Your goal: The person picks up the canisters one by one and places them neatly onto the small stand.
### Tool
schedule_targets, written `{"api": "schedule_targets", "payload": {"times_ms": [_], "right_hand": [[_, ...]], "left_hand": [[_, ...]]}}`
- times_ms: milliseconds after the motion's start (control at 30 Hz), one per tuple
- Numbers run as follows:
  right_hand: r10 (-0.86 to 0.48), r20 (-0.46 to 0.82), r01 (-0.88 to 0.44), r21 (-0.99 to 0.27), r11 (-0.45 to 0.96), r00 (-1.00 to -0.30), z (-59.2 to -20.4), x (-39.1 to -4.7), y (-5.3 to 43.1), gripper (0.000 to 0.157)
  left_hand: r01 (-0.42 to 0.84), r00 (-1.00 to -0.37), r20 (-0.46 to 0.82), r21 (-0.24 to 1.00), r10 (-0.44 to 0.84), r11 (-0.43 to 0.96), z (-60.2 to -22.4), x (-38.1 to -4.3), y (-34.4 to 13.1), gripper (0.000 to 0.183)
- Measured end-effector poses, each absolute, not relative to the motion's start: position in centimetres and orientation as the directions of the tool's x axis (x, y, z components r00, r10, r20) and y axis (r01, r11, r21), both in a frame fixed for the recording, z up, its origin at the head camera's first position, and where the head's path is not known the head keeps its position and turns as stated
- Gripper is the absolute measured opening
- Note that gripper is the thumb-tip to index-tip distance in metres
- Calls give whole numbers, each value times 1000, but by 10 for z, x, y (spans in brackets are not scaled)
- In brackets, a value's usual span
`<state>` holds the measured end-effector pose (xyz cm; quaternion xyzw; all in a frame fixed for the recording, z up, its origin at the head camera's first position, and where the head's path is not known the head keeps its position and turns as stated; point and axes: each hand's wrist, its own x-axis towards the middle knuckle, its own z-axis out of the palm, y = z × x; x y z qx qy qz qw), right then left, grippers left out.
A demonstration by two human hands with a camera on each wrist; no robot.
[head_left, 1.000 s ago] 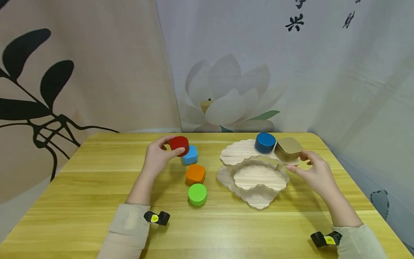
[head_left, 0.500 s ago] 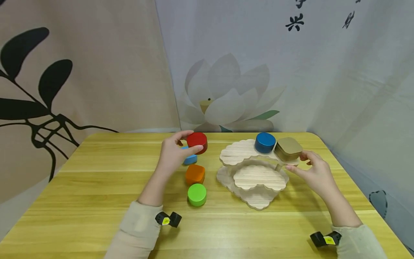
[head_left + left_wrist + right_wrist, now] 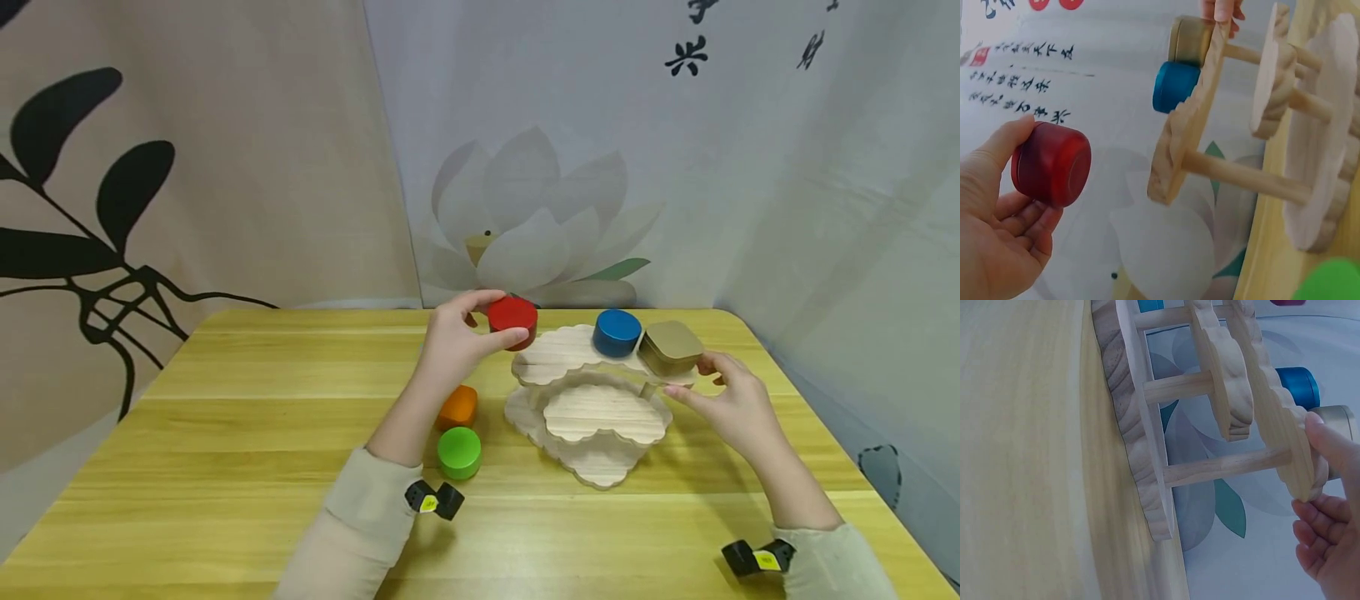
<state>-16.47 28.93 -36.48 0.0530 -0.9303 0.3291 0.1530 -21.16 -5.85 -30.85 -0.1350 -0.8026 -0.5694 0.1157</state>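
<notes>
My left hand (image 3: 462, 340) holds a round red tin (image 3: 513, 323) between thumb and fingers, raised beside the left end of a wooden tiered stand (image 3: 551, 354). In the left wrist view the red tin (image 3: 1054, 164) is tipped on its side as seen there, apart from the stand. My right hand (image 3: 735, 407) pinches the right end of the stand's top shelf (image 3: 1294, 456), close beside a gold tin (image 3: 670, 348). A round blue tin (image 3: 617, 333) stands left of the gold one on that same shelf.
On the table (image 3: 225, 417), left of the stand, sit an orange tin (image 3: 458, 407) and a round green tin (image 3: 459, 453). The light-blue tin behind is mostly hidden by my left hand. A printed curtain (image 3: 300, 167) hangs along the table's back edge.
My left hand has carried the red tin rightward, from over the light-blue tin to the stand's left end. The right hand has kept its place on the shelf.
</notes>
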Motion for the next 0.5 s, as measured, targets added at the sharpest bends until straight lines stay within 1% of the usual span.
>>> {"api": "schedule_targets", "payload": {"times_ms": [300, 500], "right_hand": [[6, 316, -193, -595, 780, -949, -365, -164, 290, 68], [3, 327, -203, -594, 778, -945, -366, -165, 290, 65]], "left_hand": [[369, -929, 346, 874, 128, 317, -305, -220, -34, 52], [348, -937, 321, 889, 137, 296, -310, -225, -21, 52]]}}
